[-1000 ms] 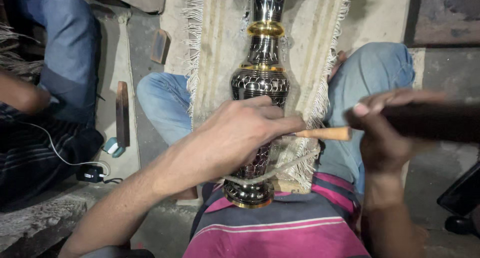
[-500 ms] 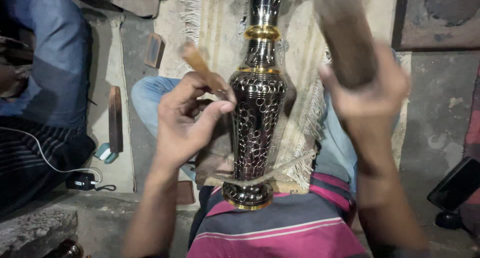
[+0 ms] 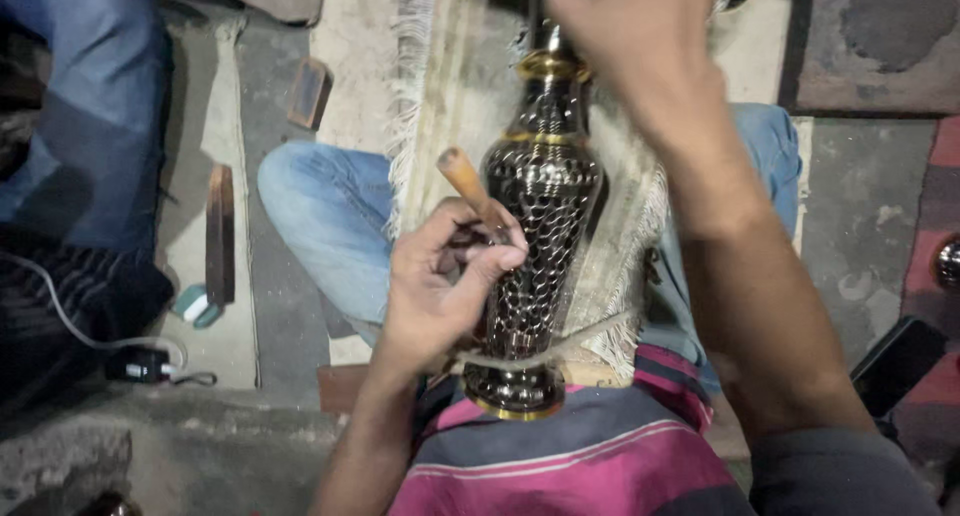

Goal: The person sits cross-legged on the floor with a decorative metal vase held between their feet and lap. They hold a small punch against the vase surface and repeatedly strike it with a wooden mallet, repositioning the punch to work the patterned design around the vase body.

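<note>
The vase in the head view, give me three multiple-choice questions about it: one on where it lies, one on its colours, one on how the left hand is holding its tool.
1. Where does the vase lie?
A. On the fringed cloth over the person's lap
B. Upright on a shelf
C. Inside a box

2. What colours is the vase?
A. Plain white
B. Dark with pale engraved pattern and gold bands
C. Red and green

3. How does the left hand hold the wooden-handled tool?
A. Lying open, tool dropped
B. Grip closed, tool against the vase's body
C. Raised far above the vase

Answers: 1 A, cloth and knees show beneath it; 2 B, gold rings at neck and foot; 3 B, fingers wrap the handle.
</note>
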`<control>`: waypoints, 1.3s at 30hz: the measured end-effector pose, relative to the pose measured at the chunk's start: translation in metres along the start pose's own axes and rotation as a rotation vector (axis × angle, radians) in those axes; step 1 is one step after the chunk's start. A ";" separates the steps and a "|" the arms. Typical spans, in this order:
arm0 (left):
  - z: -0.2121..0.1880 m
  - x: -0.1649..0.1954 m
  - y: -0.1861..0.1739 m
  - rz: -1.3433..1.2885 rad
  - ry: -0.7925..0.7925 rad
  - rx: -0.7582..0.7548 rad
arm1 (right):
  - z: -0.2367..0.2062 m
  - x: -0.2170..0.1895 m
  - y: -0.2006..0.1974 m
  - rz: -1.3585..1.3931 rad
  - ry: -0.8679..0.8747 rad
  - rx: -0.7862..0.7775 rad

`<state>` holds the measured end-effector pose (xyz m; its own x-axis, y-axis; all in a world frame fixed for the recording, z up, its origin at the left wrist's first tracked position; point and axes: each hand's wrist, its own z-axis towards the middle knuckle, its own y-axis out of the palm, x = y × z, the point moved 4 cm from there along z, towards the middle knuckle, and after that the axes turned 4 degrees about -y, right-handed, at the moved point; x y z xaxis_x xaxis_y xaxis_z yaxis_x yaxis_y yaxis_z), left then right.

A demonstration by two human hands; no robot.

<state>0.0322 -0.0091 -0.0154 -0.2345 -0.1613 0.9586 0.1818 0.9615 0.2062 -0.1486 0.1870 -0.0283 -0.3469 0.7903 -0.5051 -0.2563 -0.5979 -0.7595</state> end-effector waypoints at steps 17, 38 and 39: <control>0.053 0.046 0.034 0.880 0.557 -0.876 | -0.200 0.019 -0.063 0.896 0.565 0.159; 0.061 0.030 0.047 0.864 0.433 -1.044 | -0.269 0.017 -0.116 -0.306 0.172 0.272; 0.061 0.029 0.044 0.883 0.390 -1.034 | -0.259 0.009 -0.117 -0.535 0.024 0.243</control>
<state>-0.0246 0.0424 0.0095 0.5668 0.1848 0.8028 0.7752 0.2102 -0.5957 0.1119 0.2991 -0.0504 -0.0920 0.9918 -0.0885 -0.5903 -0.1260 -0.7973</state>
